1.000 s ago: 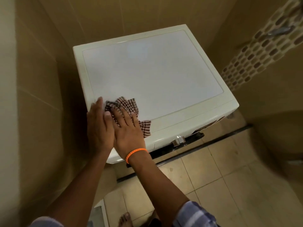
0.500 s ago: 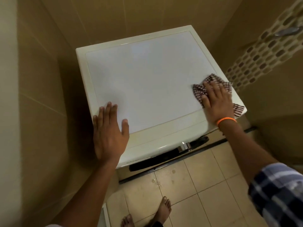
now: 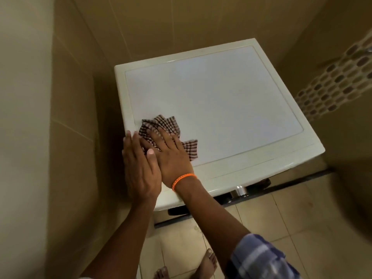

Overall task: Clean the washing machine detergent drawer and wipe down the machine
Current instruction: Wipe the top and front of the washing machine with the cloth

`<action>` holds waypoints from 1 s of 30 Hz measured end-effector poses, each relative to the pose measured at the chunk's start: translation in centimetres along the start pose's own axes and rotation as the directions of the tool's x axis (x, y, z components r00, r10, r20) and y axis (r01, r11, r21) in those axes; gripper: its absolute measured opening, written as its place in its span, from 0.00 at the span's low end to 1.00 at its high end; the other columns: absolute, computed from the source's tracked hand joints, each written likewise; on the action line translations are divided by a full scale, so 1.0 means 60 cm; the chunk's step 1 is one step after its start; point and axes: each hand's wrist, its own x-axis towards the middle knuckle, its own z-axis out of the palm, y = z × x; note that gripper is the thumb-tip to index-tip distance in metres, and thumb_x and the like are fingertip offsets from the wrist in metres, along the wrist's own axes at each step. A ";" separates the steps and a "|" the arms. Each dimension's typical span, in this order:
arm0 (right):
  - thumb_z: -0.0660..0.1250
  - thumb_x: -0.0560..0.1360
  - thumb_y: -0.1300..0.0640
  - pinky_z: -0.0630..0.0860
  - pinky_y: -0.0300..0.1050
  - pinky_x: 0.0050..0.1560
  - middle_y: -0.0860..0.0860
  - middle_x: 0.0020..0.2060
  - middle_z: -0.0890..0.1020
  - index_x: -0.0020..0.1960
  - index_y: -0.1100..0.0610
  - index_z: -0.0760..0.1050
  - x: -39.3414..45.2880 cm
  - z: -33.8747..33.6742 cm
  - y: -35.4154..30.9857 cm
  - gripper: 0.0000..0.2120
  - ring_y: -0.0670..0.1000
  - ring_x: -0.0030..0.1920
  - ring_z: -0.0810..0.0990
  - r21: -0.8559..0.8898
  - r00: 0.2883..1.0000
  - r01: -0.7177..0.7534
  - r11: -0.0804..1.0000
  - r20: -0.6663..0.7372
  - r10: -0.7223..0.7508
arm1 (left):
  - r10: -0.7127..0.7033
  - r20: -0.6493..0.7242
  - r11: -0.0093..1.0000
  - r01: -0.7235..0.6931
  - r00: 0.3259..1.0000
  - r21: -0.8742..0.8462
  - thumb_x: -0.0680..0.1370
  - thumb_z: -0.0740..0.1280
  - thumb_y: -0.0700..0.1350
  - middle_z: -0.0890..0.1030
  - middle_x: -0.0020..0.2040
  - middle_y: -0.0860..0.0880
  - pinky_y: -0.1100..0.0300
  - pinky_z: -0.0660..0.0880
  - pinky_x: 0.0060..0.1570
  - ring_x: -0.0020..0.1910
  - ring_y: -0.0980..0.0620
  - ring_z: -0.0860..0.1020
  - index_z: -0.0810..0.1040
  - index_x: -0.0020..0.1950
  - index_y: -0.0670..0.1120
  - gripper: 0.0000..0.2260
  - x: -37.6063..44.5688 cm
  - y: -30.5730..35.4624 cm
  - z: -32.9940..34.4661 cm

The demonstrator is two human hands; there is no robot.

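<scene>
The white washing machine [image 3: 221, 101] is seen from above, its flat top filling the middle of the head view. A brown-and-white checked cloth [image 3: 167, 125] lies on the top's near-left corner. My right hand [image 3: 171, 156], with an orange band at the wrist, presses flat on the cloth with straight fingers. My left hand [image 3: 138, 168] rests flat on the machine's left front edge, touching the right hand's side. A silver dial [image 3: 239, 191] and the dark front panel show below the front edge. The detergent drawer is hidden from view.
Tan tiled walls close in behind and to the left of the machine. A mosaic tile band [image 3: 330, 85] runs along the right wall. Beige floor tiles [image 3: 281, 228] lie in front, with my bare feet [image 3: 203, 264] at the bottom edge.
My right hand has swept the cloth from the right front corner back to the left front corner, beside my left hand. The left hand has stayed at the left edge.
</scene>
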 end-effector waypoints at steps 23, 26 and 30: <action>0.54 0.84 0.43 0.57 0.65 0.79 0.56 0.81 0.66 0.81 0.47 0.67 -0.017 -0.075 0.325 0.27 0.64 0.81 0.62 -0.027 0.868 -0.479 0.877 -0.164 0.469 | 0.121 0.114 0.956 -0.146 0.986 0.253 0.87 0.51 0.61 0.58 0.87 0.46 0.41 0.59 0.83 0.87 0.44 0.53 0.63 0.86 0.52 0.28 -0.002 -0.008 0.019; 0.57 0.84 0.43 0.57 0.63 0.80 0.55 0.82 0.64 0.80 0.47 0.68 0.042 -0.029 0.162 0.26 0.62 0.82 0.60 0.010 0.967 -0.223 0.975 -0.122 0.222 | 0.119 0.008 0.986 -0.119 0.993 0.114 0.88 0.54 0.55 0.56 0.88 0.47 0.42 0.60 0.83 0.87 0.46 0.54 0.59 0.87 0.48 0.27 -0.003 -0.003 0.015; 0.54 0.85 0.43 0.53 0.60 0.82 0.48 0.85 0.55 0.84 0.47 0.58 0.090 0.008 0.020 0.29 0.55 0.85 0.51 -0.034 0.977 0.212 0.977 0.041 -0.211 | 0.088 -0.102 0.996 -0.087 0.991 0.008 0.88 0.52 0.49 0.55 0.88 0.45 0.43 0.59 0.84 0.87 0.45 0.54 0.56 0.87 0.43 0.28 -0.001 0.002 0.010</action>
